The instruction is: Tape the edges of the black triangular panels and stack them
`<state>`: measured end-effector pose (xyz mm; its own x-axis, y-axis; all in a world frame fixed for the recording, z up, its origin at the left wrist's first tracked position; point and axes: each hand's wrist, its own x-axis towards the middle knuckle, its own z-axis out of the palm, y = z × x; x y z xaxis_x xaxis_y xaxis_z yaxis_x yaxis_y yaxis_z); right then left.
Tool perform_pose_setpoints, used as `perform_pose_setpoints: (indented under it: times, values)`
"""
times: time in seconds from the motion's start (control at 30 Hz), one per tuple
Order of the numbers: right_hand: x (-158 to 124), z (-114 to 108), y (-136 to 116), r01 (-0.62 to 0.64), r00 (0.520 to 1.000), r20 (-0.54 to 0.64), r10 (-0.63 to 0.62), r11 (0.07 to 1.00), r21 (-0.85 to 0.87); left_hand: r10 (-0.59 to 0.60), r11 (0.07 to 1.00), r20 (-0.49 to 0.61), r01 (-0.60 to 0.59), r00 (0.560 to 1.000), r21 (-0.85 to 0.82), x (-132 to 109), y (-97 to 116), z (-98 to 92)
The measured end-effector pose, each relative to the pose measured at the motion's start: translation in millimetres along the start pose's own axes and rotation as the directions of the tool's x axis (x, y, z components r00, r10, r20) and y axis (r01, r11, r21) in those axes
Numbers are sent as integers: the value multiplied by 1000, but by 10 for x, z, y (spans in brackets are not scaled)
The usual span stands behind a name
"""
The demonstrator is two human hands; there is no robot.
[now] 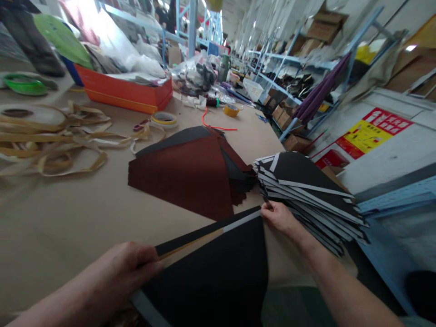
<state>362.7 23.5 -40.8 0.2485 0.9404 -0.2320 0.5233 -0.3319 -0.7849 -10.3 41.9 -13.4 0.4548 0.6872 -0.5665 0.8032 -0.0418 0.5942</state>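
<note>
Black sheet point(221, 268) on table point(68, 218): left hand point(127, 265) pinches its tape strip point(189, 244); right hand point(279, 218) pins its corner, fingers closed.

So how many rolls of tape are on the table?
2. A whitish roll with a yellow band lies beside the orange box; a yellow roll sits farther back by the orange cord. More may hide in the clutter.

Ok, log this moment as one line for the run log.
left hand: pinching tan strip | right hand: pressing black sheet corner | stack of black sheets: right | dark red sheets: behind
</note>
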Motion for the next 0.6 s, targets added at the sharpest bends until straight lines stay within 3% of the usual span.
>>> perform_pose_setpoints:
  times: [0.13, 0.23, 0.43, 0.6]
  values:
    - [100, 10, 151, -100, 995, 21, 100, 995, 16, -3, 1000, -85, 5, 996, 15, 81, -326, -37]
    - [116, 48, 131, -145, 989, 35, 144, 989, 25, -30, 999, -84, 27, 996, -31, 128, -453, -45]
    - [187, 31, 67, -187, 980, 56, 188, 982, -21, -63, 993, -44, 58, 997, -106, 122, -419, -102]
    - [223, 40, 82, -187, 980, 54, 192, 978, -94, -51, 997, -44, 48, 998, -63, 133, -414, -107]
